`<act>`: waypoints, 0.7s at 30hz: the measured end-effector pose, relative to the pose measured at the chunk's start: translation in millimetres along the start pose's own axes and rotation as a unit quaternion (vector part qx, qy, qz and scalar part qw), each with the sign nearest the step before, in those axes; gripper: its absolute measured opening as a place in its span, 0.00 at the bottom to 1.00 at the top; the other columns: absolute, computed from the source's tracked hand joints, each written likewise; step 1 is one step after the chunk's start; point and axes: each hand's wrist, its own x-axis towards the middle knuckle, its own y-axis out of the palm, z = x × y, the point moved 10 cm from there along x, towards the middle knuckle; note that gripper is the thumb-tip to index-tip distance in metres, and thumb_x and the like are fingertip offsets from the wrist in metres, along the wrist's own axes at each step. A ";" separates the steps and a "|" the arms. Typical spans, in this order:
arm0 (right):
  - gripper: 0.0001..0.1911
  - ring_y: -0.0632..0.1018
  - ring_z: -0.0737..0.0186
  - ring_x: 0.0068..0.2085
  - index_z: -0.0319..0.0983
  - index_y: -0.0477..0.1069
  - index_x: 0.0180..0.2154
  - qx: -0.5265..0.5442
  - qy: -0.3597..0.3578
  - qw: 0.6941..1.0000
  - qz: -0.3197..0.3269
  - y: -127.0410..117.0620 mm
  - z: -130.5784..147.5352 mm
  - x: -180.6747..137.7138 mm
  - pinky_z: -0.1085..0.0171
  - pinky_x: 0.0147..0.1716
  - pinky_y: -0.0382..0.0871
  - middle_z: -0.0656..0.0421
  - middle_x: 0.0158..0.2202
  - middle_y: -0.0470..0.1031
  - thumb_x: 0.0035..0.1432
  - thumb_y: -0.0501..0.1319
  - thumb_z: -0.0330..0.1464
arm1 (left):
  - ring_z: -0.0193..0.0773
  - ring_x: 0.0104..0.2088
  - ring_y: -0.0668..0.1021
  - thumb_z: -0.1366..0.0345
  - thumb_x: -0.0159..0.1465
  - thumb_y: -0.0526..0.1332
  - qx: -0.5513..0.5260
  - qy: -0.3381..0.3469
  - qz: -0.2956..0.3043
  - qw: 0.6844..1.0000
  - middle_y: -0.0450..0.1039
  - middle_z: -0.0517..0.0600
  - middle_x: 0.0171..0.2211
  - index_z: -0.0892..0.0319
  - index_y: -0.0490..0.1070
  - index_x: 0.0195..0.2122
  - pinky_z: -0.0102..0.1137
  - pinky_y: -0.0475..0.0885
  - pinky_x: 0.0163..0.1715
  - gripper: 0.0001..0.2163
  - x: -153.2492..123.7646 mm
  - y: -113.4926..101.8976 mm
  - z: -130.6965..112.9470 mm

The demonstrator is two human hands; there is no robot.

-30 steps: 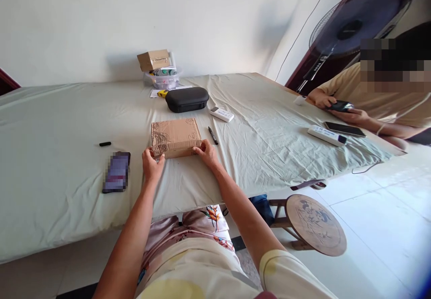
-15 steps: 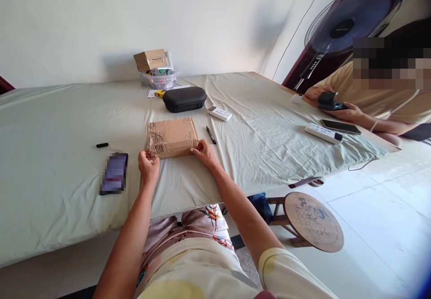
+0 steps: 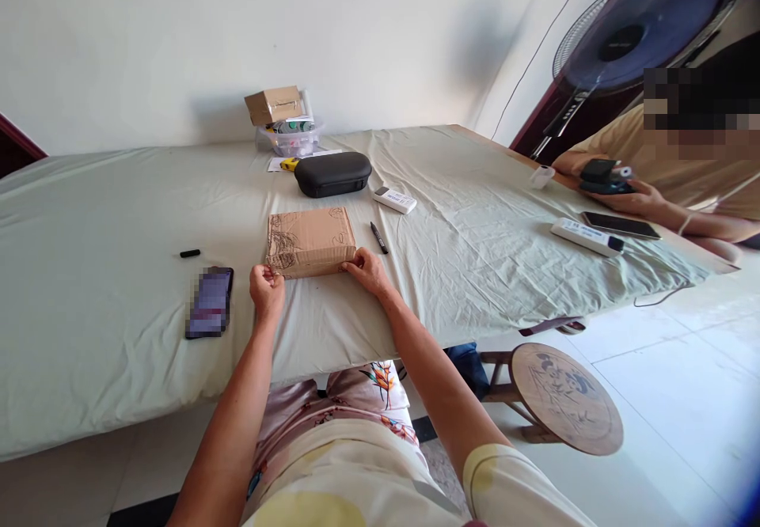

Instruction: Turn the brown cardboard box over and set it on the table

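Note:
A shallow cardboard box (image 3: 313, 233) with black marker scribbles on its lid lies on the cloth-covered table, its front edge towards me. My left hand (image 3: 267, 287) is closed at the box's near left corner, thumb and fingers pinched there. At the near right corner my right hand (image 3: 366, 271) is closed too, its thumb against the front side. Just right of the box lies a black marker (image 3: 378, 237), and its likely cap, a small black piece (image 3: 190, 254), lies off to the left. A phone (image 3: 210, 303) rests left of my left hand.
Behind the box sit a black zip case (image 3: 332, 174), a white labelled device (image 3: 394, 199) and a plastic basket (image 3: 294, 141) topped by a small carton (image 3: 273, 105). At right, a person's hands (image 3: 644, 196) hold a dark device. A wooden stool (image 3: 567, 399) stands below the table edge.
The view has swung slightly left, so everything sits further right. My hands stay at the box's near corners. The other person's hand has shifted around the dark device.

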 end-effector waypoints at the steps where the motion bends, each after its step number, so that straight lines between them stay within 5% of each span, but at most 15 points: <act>1: 0.20 0.67 0.64 0.29 0.44 0.60 0.28 0.001 0.000 1.000 0.002 0.3 0.2 -0.2 0.63 0.31 0.60 0.64 0.27 0.69 0.52 0.66 0.48 | 0.39 0.35 0.76 0.73 0.55 0.61 -0.001 -0.002 0.000 1.000 0.71 0.47 0.35 0.53 0.63 0.35 0.32 0.73 0.38 0.10 0.2 -0.4 -0.2; 9: 0.25 0.67 0.63 0.30 0.44 0.61 0.28 -0.011 -0.015 1.000 0.009 -0.1 7.3 -3.2 0.63 0.32 0.60 0.63 0.27 0.68 0.57 0.64 0.55 | 0.39 0.33 0.74 0.75 0.53 0.61 0.009 -0.013 -0.010 1.000 0.70 0.45 0.32 0.53 0.62 0.33 0.33 0.72 0.40 0.11 1.9 -4.5 -0.9; 21: 0.35 0.69 0.60 0.30 0.43 0.61 0.28 -0.020 -0.012 0.999 -0.026 -10.0 6.9 -2.8 0.62 0.32 0.62 0.61 0.25 0.67 0.62 0.47 0.68 | 0.39 0.34 0.75 0.78 0.52 0.60 0.004 -0.043 0.031 0.999 0.70 0.45 0.32 0.54 0.63 0.33 0.33 0.72 0.42 0.13 -0.1 0.3 -7.2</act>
